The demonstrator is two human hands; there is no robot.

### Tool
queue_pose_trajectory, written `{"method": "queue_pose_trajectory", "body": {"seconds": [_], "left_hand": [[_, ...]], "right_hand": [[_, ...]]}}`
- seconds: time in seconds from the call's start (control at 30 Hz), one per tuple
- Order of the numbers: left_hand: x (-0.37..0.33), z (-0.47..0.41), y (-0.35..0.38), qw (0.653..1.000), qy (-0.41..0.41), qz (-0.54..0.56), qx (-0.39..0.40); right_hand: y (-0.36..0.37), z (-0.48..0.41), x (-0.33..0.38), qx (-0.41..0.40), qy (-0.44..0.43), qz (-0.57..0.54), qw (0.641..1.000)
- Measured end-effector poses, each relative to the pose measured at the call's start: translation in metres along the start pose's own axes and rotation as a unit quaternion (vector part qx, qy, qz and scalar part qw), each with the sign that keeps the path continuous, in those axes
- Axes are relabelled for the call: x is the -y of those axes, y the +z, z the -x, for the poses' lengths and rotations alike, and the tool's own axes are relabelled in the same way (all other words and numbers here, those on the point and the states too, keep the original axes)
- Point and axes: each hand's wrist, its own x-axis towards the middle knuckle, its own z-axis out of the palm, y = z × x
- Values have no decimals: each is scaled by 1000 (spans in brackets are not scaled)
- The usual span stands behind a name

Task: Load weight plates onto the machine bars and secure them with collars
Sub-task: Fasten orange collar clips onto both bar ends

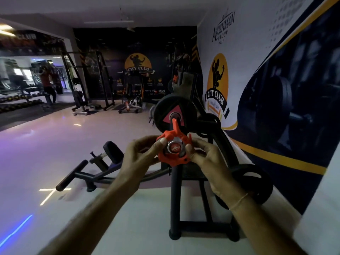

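Sliding orange collar (173, 150) onto bar end (174, 148); left hand (142, 153) and right hand (206, 157) grips clamped on collar rim. Light, stiff plastic; hold rim, lever free.

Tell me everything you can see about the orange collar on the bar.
The orange collar looks like moulded plastic, a ring with its lever flipped up. It sits around the near end of the bar, well short of the black weight plate. The left hand and right hand pinch it from both sides.
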Motion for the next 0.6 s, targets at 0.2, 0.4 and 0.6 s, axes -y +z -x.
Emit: {"method": "queue_pose_trajectory", "body": {"seconds": [0.2, 0.4, 0.6], "left_hand": [[24, -7, 0, 1000, -21, -6, -7], [48, -25, -5, 999, -31, -25, -24], [61, -58, -7, 996, -82, 30, -5]], "right_hand": [[7, -6, -26, -46, 14, 15, 999], [6, -25, -40, -60, 7, 28, 998], [0, -58, -45, -51, 33, -20, 998]]}}
